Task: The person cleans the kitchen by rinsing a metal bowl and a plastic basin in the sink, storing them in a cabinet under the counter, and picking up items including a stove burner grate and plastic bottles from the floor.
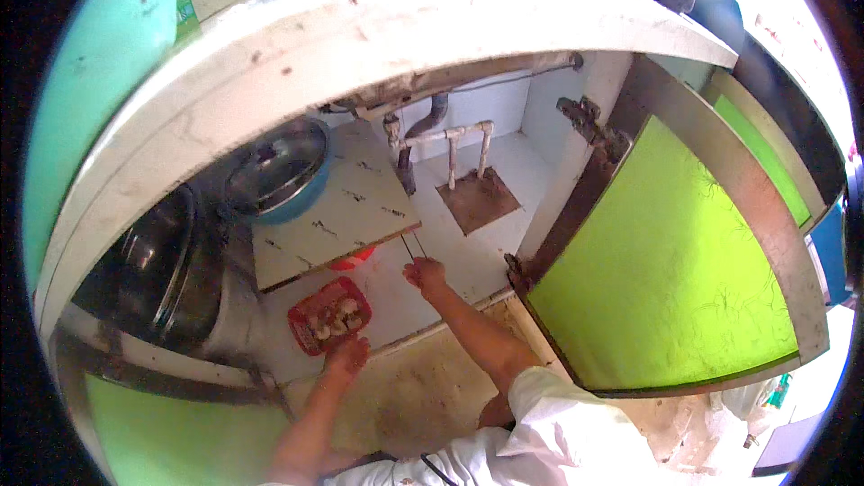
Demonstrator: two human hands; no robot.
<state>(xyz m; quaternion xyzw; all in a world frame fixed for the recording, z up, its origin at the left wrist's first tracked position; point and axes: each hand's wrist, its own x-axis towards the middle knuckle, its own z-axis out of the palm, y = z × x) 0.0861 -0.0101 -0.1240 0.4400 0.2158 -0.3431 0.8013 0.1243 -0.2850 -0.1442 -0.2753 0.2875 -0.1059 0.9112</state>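
My left hand (347, 358) is at the near edge of a red plastic basket (295, 325), its fingers against the rim. Several pale, roundish pieces of food (335, 318), perhaps garlic or ginger, lie in the basket. To the right, my right hand (425, 275) reaches into the open cabinet with its fingers curled. Two thin dark rods (413, 246) run from the fingers up to the corner of a marble-patterned board (364, 202); whether I grip them is unclear. Part of a red object (354, 258) shows under the board's front edge.
A lidded pot (277, 175) in a blue basin (297, 206) rests on the board. Another dark lidded pot (155, 263) stands at left. White pipes (452, 135) enter a brown floor patch (479, 202). The countertop (405, 20) overhangs; a green cabinet door (675, 277) hangs open at right.
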